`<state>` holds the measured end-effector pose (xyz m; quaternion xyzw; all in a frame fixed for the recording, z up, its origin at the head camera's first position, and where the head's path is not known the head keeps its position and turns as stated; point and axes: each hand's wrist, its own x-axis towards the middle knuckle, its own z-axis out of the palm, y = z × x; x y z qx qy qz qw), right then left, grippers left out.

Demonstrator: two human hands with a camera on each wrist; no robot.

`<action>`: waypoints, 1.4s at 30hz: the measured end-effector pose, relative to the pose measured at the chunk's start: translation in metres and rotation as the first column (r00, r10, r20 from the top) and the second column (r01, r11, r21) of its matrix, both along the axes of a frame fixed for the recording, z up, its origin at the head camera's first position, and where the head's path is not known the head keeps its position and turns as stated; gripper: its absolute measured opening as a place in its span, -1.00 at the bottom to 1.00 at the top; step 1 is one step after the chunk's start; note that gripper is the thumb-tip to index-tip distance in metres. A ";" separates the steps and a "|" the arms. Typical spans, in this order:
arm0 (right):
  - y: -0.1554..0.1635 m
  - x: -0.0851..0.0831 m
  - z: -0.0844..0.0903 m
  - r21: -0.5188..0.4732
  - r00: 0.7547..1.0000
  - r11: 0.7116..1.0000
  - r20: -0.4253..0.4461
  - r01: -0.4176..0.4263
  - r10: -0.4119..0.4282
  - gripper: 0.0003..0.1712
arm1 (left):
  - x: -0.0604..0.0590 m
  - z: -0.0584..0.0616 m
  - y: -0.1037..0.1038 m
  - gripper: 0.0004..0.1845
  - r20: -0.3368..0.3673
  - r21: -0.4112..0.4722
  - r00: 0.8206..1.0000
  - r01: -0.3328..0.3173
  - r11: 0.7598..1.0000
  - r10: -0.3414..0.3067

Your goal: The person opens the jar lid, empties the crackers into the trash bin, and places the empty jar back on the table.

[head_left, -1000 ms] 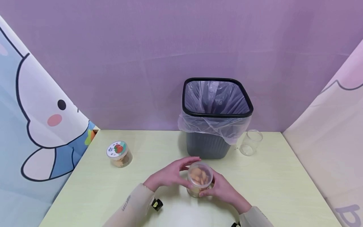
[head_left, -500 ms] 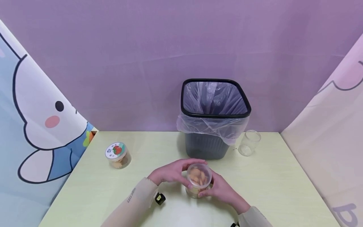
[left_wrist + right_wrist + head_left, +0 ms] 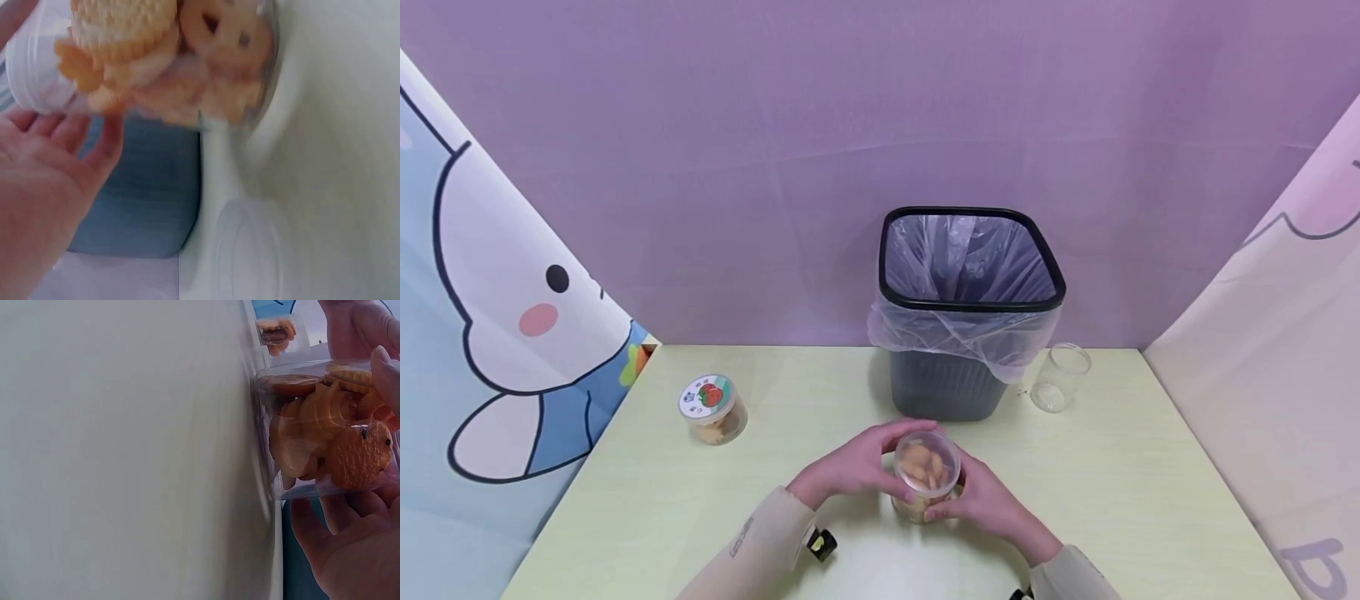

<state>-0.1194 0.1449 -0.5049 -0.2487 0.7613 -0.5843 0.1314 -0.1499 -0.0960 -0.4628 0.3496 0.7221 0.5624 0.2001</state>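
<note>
A clear plastic cookie jar (image 3: 913, 510) with a translucent lid (image 3: 928, 464) stands on the table between my two hands. My left hand (image 3: 859, 457) grips it at lid height, thumb on the near side and fingers on the far side. Lower down, my right hand (image 3: 992, 502) holds the jar's body from the right. Pale biscuits (image 3: 125, 28) fill the jar in the left wrist view, one with a cut-out face. In the right wrist view, biscuits (image 3: 359, 456) press against the clear wall, and right-hand fingers (image 3: 309, 531) lie along it.
Behind the hands stands a grey bin (image 3: 943, 383) with a black rim and a clear liner. An open clear jar (image 3: 1060, 379) is to its right. On the left sits another biscuit jar (image 3: 715, 412) with a strawberry-printed lid. Printed cloth surrounds the table (image 3: 1112, 500).
The head view has shifted slightly. My left hand has moved a little around the lid and partly back, while my right hand keeps its hold. The jar stays in place.
</note>
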 end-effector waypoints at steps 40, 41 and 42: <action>0.001 0.000 -0.001 -0.015 1.000 1.000 0.002 0.012 -0.012 0.00 | 0.067 -0.011 0.041 0.04 -0.163 0.105 0.789 -0.582 0.806 0.592; 0.001 0.001 -0.002 -0.018 1.000 1.000 -0.001 0.010 -0.010 0.00 | 0.067 -0.011 0.041 0.05 -0.162 0.100 0.792 -0.581 0.808 0.589; 0.001 0.001 -0.002 -0.019 1.000 1.000 -0.004 0.008 -0.008 0.00 | 0.067 -0.011 0.040 0.06 -0.159 0.093 0.796 -0.577 0.811 0.584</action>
